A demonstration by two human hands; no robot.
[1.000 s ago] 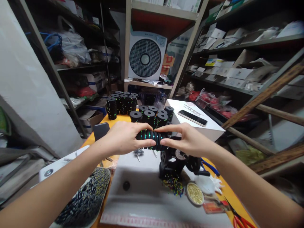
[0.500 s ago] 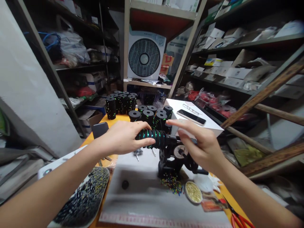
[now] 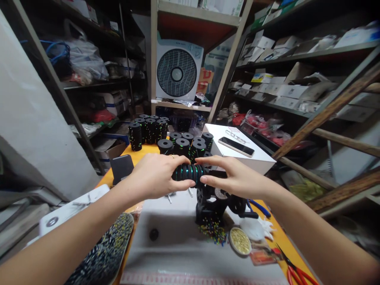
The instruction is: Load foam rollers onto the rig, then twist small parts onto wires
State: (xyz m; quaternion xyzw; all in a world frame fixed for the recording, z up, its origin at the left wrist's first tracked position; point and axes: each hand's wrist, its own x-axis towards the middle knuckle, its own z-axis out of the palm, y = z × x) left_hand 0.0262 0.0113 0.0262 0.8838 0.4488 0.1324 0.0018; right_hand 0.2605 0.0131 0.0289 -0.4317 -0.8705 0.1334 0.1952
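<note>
A black ridged foam spool (image 3: 189,172) with shiny green line in its grooves lies level on a black hand-cranked winder (image 3: 209,211). My left hand (image 3: 156,174) is closed around the spool's left end, thumb in front and fingers behind. At its right end, my right hand (image 3: 234,174) grips with thumb and index finger. The winder's crank handle (image 3: 248,215) sticks out below my right hand. Both palms hide part of the spool's ends. Just in front of the winder's base lies a heap of small multicoloured pieces (image 3: 214,232).
Several black spools (image 3: 181,146) stand behind my hands. A white box (image 3: 261,158) carries a phone (image 3: 236,146) and glasses. A tray of small dark pieces (image 3: 109,245) is at left. To the right lie a dish of gold bits (image 3: 240,240) and red-handled pliers (image 3: 293,273).
My right hand has moved left and down from above the winder onto the spool's right end. My left hand stays on the spool. The view has shifted slightly.
</note>
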